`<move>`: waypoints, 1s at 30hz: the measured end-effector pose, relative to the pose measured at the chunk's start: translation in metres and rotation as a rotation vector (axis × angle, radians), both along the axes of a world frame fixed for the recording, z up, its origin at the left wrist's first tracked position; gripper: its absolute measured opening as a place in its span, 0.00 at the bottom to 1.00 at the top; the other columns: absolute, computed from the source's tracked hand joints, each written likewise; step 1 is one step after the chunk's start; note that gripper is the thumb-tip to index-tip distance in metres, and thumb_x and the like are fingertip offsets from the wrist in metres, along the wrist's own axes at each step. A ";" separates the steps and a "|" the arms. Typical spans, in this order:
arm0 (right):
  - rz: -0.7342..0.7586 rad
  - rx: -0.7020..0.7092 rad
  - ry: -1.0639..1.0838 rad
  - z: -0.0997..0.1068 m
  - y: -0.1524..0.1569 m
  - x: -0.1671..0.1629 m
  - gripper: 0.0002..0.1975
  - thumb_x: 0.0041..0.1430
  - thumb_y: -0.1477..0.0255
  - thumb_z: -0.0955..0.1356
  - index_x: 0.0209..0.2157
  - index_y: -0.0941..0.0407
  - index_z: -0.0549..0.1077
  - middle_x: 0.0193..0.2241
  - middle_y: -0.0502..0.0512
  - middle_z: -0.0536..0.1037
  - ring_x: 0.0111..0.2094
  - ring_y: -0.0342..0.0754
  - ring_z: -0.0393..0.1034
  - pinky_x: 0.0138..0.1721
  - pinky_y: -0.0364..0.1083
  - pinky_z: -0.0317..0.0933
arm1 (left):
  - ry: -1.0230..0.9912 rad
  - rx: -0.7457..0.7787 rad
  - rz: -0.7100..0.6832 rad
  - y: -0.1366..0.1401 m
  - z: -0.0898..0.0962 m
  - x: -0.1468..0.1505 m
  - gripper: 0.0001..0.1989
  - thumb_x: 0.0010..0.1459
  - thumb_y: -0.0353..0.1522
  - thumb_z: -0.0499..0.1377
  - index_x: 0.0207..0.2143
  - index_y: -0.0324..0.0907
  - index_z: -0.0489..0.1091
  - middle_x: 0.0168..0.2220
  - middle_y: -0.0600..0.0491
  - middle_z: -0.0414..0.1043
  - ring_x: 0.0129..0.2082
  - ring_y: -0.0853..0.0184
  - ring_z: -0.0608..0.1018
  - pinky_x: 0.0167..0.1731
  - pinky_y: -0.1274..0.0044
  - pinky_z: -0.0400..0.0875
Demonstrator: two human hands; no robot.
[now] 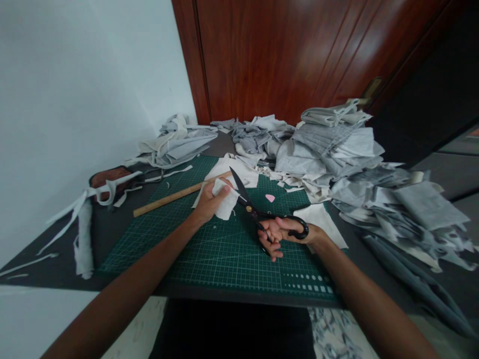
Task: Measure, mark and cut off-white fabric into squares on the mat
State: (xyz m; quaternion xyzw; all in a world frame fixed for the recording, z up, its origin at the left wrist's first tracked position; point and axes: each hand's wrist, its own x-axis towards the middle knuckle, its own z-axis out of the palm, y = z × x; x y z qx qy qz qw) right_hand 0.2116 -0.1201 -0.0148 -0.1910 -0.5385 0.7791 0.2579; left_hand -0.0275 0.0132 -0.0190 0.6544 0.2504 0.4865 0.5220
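My left hand [210,200] pinches a small white piece of fabric [226,204] above the green cutting mat [224,259]. In my right hand [279,235] is a pair of black-handled scissors [250,209], my fingers through the loops. Their blades are apart and point up and left, right beside the fabric's edge. Behind my left hand a wooden ruler [168,198] lies slantwise, its far end over a larger white cloth [243,172]. On the mat lies a pink piece of tailor's chalk [270,198]. Another white cloth piece [318,219] is partly under my right wrist.
Tall piles of grey and white fabric [329,144] cover the table's back and right. More scraps [175,144] lie at the back left by the white wall [93,75]. White strips [84,204] trail over the left side. A wooden door [269,55] stands behind.
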 end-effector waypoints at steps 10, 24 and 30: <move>0.070 0.032 0.056 -0.006 -0.001 -0.003 0.32 0.67 0.39 0.61 0.42 0.57 0.66 0.27 0.46 0.64 0.25 0.44 0.63 0.35 0.51 0.71 | 0.046 -0.079 0.045 -0.008 0.011 0.001 0.35 0.44 0.64 0.69 0.26 0.40 0.70 0.19 0.57 0.66 0.18 0.73 0.66 0.19 0.80 0.61; 0.097 -0.006 0.087 -0.010 -0.001 -0.006 0.33 0.67 0.39 0.62 0.44 0.58 0.67 0.27 0.45 0.62 0.24 0.44 0.62 0.36 0.53 0.71 | 0.074 -0.207 -0.096 -0.010 0.008 0.001 0.35 0.41 0.63 0.71 0.24 0.39 0.69 0.19 0.57 0.68 0.17 0.74 0.68 0.16 0.82 0.62; 0.045 0.028 0.105 -0.009 0.000 -0.008 0.30 0.67 0.42 0.64 0.44 0.58 0.67 0.28 0.45 0.64 0.25 0.44 0.63 0.35 0.51 0.70 | 0.084 -0.170 0.009 -0.006 0.009 0.001 0.35 0.38 0.62 0.72 0.22 0.38 0.71 0.18 0.55 0.69 0.17 0.74 0.68 0.16 0.81 0.62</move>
